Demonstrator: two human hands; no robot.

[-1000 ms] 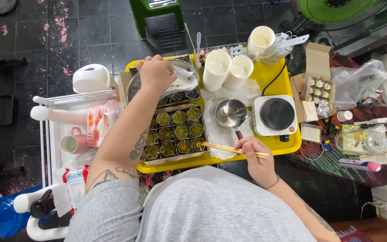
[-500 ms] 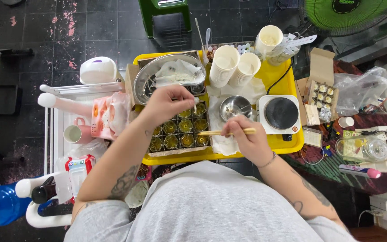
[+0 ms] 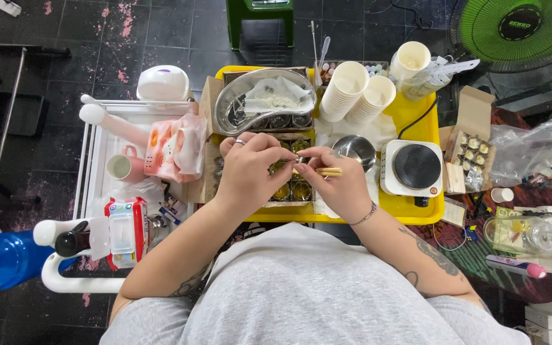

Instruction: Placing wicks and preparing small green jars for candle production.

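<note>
At frame centre, left hand and right hand, fingers pinched together, meet over small jars; right grips wooden chopsticks.

The little jars sat on the tray, left of the hot plate, with the bowl between them.

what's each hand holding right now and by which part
The right hand holds wooden sticks near one end. The left hand pinches something small at its fingertips, too small to identify, above the tray of small tins.
</note>
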